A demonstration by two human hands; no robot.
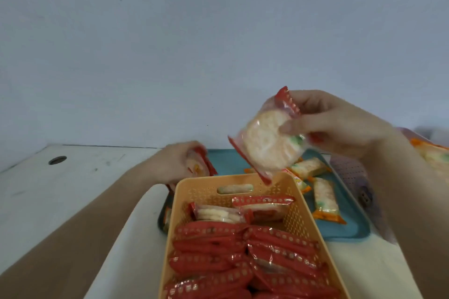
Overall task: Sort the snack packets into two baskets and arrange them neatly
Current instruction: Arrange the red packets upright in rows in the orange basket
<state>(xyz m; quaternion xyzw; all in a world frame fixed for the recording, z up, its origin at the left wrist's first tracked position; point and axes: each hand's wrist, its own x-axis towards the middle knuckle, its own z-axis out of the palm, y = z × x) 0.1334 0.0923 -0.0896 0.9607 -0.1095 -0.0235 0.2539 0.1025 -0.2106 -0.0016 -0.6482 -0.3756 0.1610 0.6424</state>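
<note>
An orange basket [298,211] stands in front of me, filled with several red cracker packets [243,255] standing in rows. My right hand [332,124] holds a red-edged packet with round crackers [264,141] in the air above the basket's far rim. My left hand [175,162] is closed on another red packet [201,162] over the left end of the teal tray [349,226]. Several orange-ended packets [324,201] lie on the tray to the right of the basket. A purple basket [349,172] sits at the far right, partly hidden by my right arm.
The white table [73,177] has a round cable hole [57,160] at the back left. A pale wall rises right behind the table. More orange packets [435,153] show at the right edge in the purple basket.
</note>
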